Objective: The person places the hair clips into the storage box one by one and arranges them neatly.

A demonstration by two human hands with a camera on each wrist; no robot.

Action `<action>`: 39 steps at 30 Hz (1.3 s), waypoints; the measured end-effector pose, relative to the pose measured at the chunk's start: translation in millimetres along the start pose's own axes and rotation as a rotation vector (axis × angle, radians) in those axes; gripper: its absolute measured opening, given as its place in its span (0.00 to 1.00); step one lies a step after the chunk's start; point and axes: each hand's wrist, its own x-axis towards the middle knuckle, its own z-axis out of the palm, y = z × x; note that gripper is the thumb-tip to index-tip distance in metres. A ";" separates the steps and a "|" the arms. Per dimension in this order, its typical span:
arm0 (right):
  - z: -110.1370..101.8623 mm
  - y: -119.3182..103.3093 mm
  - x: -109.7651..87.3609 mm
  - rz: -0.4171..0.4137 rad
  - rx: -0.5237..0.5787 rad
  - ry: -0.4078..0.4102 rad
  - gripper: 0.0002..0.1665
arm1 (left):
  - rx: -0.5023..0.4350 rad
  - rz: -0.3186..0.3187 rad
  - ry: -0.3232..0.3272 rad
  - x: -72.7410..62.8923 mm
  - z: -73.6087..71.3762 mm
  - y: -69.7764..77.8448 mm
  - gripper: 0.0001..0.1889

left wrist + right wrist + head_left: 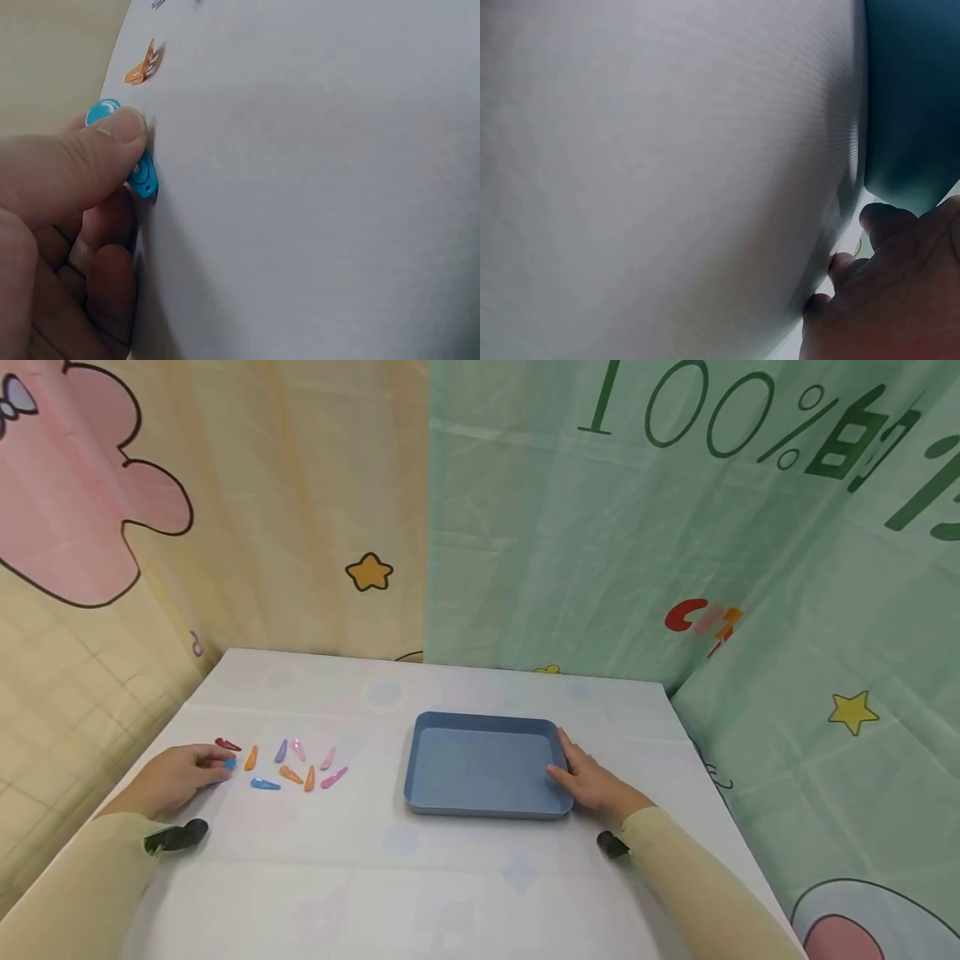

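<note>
My left hand (180,774) pinches a bright blue snap hair clip (144,180) between thumb and fingertips, low over the table's left side. Close by lie several more hair clips: a dark red one (228,744), an orange one (251,757), a purple one (281,751), a blue one (265,784) and a magenta one (333,777). A shallow blue-grey tray (480,764) sits near the middle. At its right edge, my right hand (595,785) holds the rim, thumb over the inside and fingers along the outer wall. The tray's inside shows no clips.
A white cloth (450,885) with faint prints covers the table. Printed curtains (555,543) hang behind it and at both sides. Dark wrist-worn devices (177,837) poke out at both sleeves, just above the tabletop.
</note>
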 end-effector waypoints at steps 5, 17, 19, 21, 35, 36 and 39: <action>-0.5 0.0 -0.2 -0.004 0.012 -0.001 0.51 | -0.042 -0.024 -0.007 -0.9 -3.4 2.4 0.17; 0.2 -3.8 -1.2 0.000 -0.007 -0.006 0.49 | -0.136 -0.011 0.127 6.1 -2.2 15.9 0.17; -0.2 -4.2 -1.6 -0.001 -0.001 -0.007 0.49 | -0.174 -0.022 0.131 8.6 -2.5 20.9 0.18; -0.4 -4.4 -1.5 0.004 -0.008 -0.008 0.49 | -0.205 -0.028 0.134 11.1 -2.6 27.1 0.18; -0.4 -3.1 -0.4 0.004 -0.009 -0.013 0.50 | -0.245 0.047 0.145 27.0 7.2 68.3 0.22; -0.4 -3.0 -0.3 0.003 -0.006 -0.012 0.50 | -0.236 0.036 0.142 28.4 8.1 70.2 0.23; -0.6 -2.5 -0.3 0.003 -0.005 -0.011 0.50 | -0.242 0.004 0.136 32.6 12.1 76.1 0.25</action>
